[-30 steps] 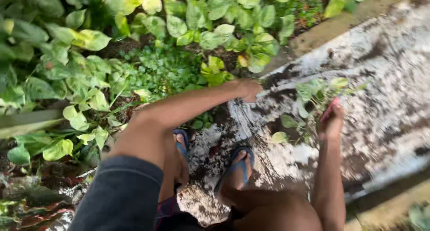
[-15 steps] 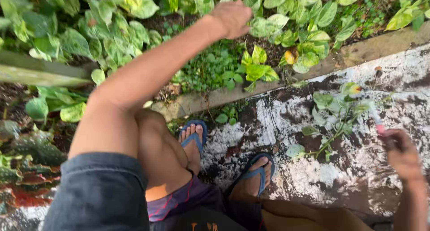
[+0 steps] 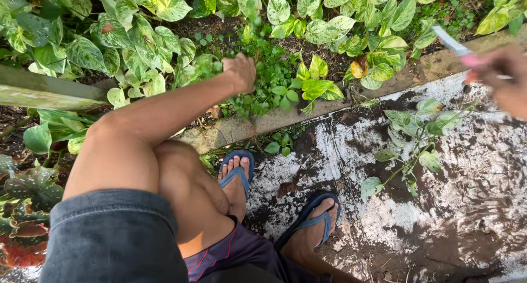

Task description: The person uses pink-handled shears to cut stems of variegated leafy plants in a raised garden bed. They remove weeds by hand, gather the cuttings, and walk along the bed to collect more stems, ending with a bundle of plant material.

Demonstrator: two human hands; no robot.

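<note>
Outdoors, a concrete curb point(image 3: 241, 130) divides leafy bed point(image 3: 137, 36) from stained pavement point(image 3: 472, 206).

The left hand point(image 3: 240, 73) sits low in small green weeds point(image 3: 263, 77), hemmed by variegated leaves point(image 3: 137, 36) on its left and more variegated foliage point(image 3: 329, 25) to its right. A concrete curb point(image 3: 263, 124) bars the way toward the feet. The right hand point(image 3: 502, 77), gripping a pale blade with a pink handle point(image 3: 458, 50), has open air over the paving point(image 3: 472, 195), where only pulled cuttings point(image 3: 417, 135) lie loose
</note>
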